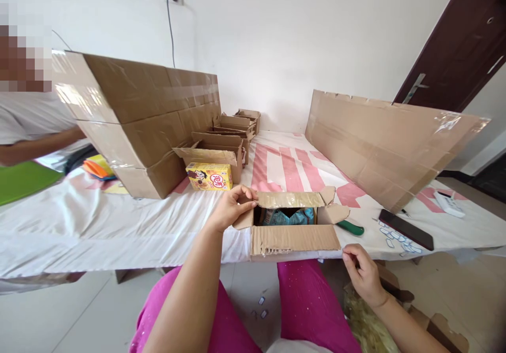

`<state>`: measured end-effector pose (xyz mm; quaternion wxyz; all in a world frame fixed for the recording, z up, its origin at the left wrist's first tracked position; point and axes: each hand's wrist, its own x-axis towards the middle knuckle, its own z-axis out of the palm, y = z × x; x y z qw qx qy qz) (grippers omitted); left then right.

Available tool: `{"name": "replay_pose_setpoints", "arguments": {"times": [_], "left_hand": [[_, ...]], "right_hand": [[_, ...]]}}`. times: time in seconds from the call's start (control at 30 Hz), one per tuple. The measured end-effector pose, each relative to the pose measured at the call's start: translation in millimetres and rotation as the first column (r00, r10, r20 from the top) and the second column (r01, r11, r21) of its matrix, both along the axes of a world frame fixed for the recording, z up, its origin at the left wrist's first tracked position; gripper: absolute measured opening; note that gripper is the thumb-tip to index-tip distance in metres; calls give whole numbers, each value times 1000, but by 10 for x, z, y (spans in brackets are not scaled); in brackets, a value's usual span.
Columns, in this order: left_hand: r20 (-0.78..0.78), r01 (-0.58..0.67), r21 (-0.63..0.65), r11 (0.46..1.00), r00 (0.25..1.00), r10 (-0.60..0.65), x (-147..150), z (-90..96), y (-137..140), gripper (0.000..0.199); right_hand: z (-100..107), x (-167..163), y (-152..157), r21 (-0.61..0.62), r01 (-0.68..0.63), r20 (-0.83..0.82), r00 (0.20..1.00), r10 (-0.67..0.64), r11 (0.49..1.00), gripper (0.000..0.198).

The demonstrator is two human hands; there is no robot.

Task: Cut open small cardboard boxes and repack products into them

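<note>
Our left forearm (185,300) lay nearest, our left hand (233,209) pinching the far flap (290,200) of an open cardboard box (296,238) on the table (134,237); beside its near-right corner, our right hand's (362,274) hold was indeterminable. We judged light pressure best.

I have room to pass over the worktop (272,158), down the lane between the row of brown boxes (218,141) and the cardboard panel (379,145). The open carton (294,238) sits across its near end — flaps (290,200) spread — with free air above. A yellow box (211,178) blocks my way at left; at right a green handle (351,228) and a phone (407,229) lie low.
</note>
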<state>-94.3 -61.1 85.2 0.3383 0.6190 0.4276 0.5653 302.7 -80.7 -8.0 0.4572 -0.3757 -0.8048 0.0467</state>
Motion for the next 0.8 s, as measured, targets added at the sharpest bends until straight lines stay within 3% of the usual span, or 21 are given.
{"name": "replay_pose_setpoints", "arguments": {"times": [0.2, 0.43, 0.63, 0.7, 0.8], "left_hand": [[-210, -79, -8, 997, 975, 76, 8, 48, -43, 27], [-265, -104, -37, 994, 960, 90, 6, 88, -80, 21], [-314, -128, -15, 992, 942, 117, 5, 69, -58, 16], [-322, -131, -12, 991, 939, 120, 2, 63, -53, 16], [-328, -135, -16, 991, 937, 122, -1, 55, -50, 15]], "right_hand": [[114, -32, 65, 48, 13, -34, 999, -12, 999, 9], [403, -39, 162, 142, 62, -106, 993, -47, 988, 9], [906, -289, 240, 233, 9, -128, 992, 22, 972, 13], [1141, -447, 347, 163, -30, -80, 996, 43, 986, 13], [1427, -748, 599, -84, -145, 45, 988, 149, 986, 16]]}}
